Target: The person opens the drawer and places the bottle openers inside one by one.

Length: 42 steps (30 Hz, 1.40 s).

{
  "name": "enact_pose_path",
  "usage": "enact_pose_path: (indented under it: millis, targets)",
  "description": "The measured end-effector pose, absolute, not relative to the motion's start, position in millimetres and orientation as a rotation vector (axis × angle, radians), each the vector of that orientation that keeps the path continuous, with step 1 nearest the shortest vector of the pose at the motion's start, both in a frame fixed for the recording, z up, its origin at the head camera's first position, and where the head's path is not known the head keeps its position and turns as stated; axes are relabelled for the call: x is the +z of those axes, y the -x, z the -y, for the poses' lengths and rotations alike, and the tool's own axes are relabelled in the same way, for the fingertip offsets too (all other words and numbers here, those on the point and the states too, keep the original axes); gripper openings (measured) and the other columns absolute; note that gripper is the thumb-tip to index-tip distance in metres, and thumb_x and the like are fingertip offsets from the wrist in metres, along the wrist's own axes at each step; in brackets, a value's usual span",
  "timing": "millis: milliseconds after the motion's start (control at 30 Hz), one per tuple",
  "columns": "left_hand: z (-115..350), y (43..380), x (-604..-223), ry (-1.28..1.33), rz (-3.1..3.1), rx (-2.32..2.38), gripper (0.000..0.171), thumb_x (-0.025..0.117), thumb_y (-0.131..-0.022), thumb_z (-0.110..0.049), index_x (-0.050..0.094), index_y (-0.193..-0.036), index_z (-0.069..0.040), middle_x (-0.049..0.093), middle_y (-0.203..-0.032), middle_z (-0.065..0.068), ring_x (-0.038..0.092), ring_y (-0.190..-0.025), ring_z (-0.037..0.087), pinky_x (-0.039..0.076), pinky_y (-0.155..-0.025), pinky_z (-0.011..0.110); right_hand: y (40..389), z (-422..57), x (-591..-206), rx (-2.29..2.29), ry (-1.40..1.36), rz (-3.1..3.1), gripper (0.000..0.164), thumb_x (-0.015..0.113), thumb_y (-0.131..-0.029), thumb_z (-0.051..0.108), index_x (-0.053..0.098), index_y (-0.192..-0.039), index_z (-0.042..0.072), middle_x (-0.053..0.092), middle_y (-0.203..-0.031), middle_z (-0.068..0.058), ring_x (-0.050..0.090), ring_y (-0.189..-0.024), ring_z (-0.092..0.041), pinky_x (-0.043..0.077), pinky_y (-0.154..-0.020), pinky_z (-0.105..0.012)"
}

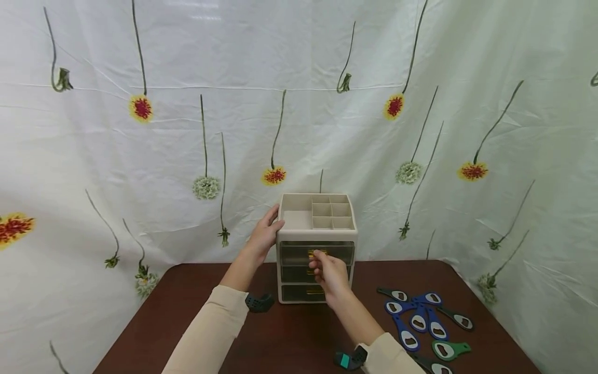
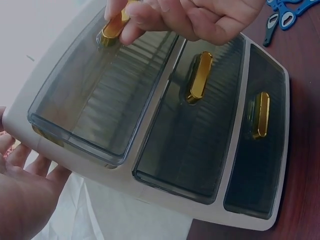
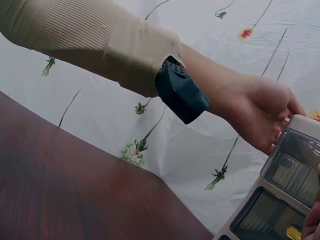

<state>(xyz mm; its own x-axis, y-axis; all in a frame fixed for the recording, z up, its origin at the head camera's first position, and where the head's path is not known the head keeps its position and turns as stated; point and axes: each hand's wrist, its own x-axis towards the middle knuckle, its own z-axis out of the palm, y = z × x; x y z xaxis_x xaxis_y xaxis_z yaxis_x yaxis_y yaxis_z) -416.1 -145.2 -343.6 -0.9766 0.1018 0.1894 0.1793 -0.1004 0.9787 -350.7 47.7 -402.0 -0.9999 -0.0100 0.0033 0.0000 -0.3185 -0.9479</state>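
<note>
A cream desktop organizer [image 1: 316, 235] with three smoky see-through drawers stands at the back of the table. My left hand [image 1: 263, 236] rests against its left side near the top, fingers extended along the wall. With thumb and fingers, my right hand [image 1: 331, 275] pinches the gold handle [image 2: 114, 27] of the top drawer [image 2: 85, 95]. That drawer's front stands slightly out from the frame in the left wrist view. The middle drawer [image 2: 170, 140] and bottom drawer [image 2: 252, 170] have matching gold handles. Part of the top handle is hidden behind the fingers.
Several bottle openers, among them a green one [image 1: 446, 350] and a blue one [image 1: 405, 332], lie on the dark red-brown table [image 1: 299, 343] at the right. Divided compartments [image 1: 331, 210] form the organizer's top. A flower-print cloth [image 1: 243, 130] hangs behind.
</note>
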Motion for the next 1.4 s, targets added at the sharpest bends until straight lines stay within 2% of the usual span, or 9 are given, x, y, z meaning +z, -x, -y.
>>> enact_pose_path:
  millis: [200,567,833,1067,1400]
  targets:
    - [146,415,-342,0.337,2.123,-2.180,0.062,0.044,-0.110,-0.008,0.018,-0.166,-0.009,0.017,-0.170,0.012,0.016,-0.154,0.029,0.022,-0.120,0.051,344,-51,-401,-2.491,0.072,-1.848,0.037,0.066,-0.103,0.028,0.070,-0.109,-0.008,0.065,-0.073,0.002,0.050,-0.064,-0.006,0.044,-0.062,-0.021]
    - [142,417,-345,0.367,2.060,-2.260,0.061,0.042,-0.111,-0.009,0.016,-0.167,-0.009,0.014,-0.171,0.012,0.015,-0.154,0.029,0.021,-0.121,0.051,334,-56,-400,-2.479,0.088,-1.815,0.036,0.066,-0.104,0.027,0.070,-0.109,-0.008,0.065,-0.074,0.003,0.049,-0.064,-0.005,0.042,-0.063,-0.021]
    - [140,419,-344,0.410,2.056,-2.203,0.061,0.041,-0.109,-0.002,0.016,-0.165,-0.002,0.014,-0.170,0.017,0.011,-0.155,0.028,0.015,-0.123,0.044,327,-59,-401,-2.463,0.079,-1.800,0.035,0.067,-0.103,0.027,0.071,-0.107,-0.007,0.064,-0.075,0.002,0.049,-0.063,-0.006,0.042,-0.062,-0.021]
    - [136,416,-344,0.377,2.026,-2.204,0.060,0.041,-0.109,-0.001,0.019,-0.165,-0.002,0.017,-0.169,0.017,0.014,-0.154,0.031,0.020,-0.121,0.046,319,-62,-399,-2.456,0.093,-1.789,0.035,0.066,-0.103,0.026,0.070,-0.108,-0.008,0.064,-0.075,0.002,0.048,-0.063,-0.005,0.042,-0.063,-0.021]
    - [136,414,-344,0.399,2.005,-2.232,0.061,0.040,-0.109,0.000,0.016,-0.165,-0.002,0.015,-0.169,0.018,0.016,-0.153,0.034,0.023,-0.120,0.050,309,-65,-399,-2.453,0.118,-1.733,0.032,0.066,-0.104,0.028,0.071,-0.107,-0.004,0.064,-0.075,0.005,0.047,-0.064,-0.004,0.041,-0.064,-0.021]
